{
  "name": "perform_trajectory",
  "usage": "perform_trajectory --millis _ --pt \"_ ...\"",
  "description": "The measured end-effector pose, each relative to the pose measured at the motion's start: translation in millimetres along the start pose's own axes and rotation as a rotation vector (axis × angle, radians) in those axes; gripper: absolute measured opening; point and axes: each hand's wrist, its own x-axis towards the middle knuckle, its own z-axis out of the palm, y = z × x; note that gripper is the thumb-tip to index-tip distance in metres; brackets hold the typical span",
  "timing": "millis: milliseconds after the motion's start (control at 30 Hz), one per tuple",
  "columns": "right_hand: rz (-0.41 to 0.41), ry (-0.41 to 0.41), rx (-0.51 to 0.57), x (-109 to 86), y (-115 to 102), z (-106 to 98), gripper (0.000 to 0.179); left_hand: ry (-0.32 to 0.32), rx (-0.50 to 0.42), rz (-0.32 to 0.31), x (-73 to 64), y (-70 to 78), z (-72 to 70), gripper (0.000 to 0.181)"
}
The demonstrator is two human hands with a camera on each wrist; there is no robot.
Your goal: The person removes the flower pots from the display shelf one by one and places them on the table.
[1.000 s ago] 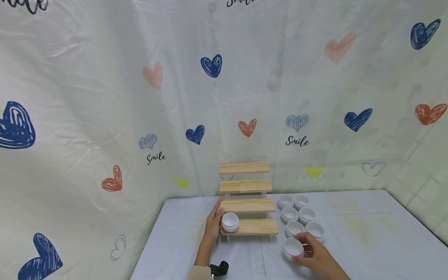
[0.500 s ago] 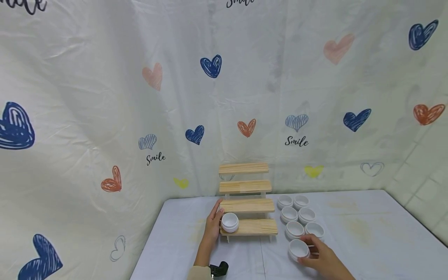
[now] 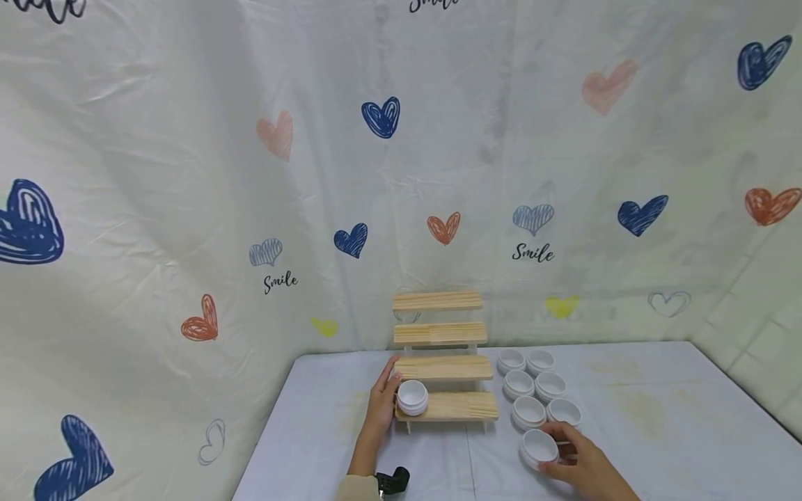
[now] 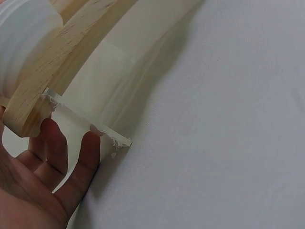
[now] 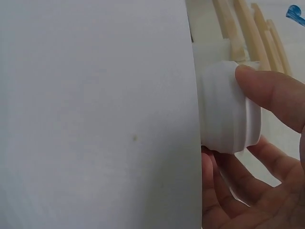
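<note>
My right hand (image 3: 579, 459) pinches a small white bowl (image 3: 539, 447) between thumb and fingers at the near end of two rows of bowls. Seen from the right wrist, this ridged bowl (image 5: 231, 107) has the thumb on one side and fingers on the other. My left hand (image 3: 380, 407) grips the left side of a stepped wooden display stand (image 3: 447, 369). In the left wrist view its fingers (image 4: 88, 155) curl by the clear side support below a shelf end (image 4: 28, 112). Another white bowl (image 3: 412, 396) sits at the left of the lowest shelf, near the left thumb.
Several white bowls (image 3: 518, 384) stand in two rows right of the stand. The white cloth-covered table (image 3: 651, 410) extends to the right. A heart-patterned curtain (image 3: 401, 174) hangs behind. A black strap device (image 3: 393, 480) is on the left wrist.
My right hand has shifted the pinched bowl a little to the right and slightly nearer. The left hand, the stand and the bowl on it keep their places.
</note>
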Motion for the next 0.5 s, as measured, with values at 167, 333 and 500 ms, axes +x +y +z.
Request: perform_trajectory --millis 167,333,500 --pt "0.008 -0.003 -0.005 0.0 2.1 -1.8 0.072 -0.009 0.000 -0.002 -0.1 0.5 0.4 0.053" --pt "-0.045 -0.004 -0.015 -0.6 4.3 -3.6 0.068 0.001 0.004 -0.008 0.8 -0.8 0.3 0.053" --pt "-0.081 0.003 -0.036 -1.9 6.4 -5.0 0.066 0.005 -0.002 -0.009 1.4 -0.6 0.7 0.054"
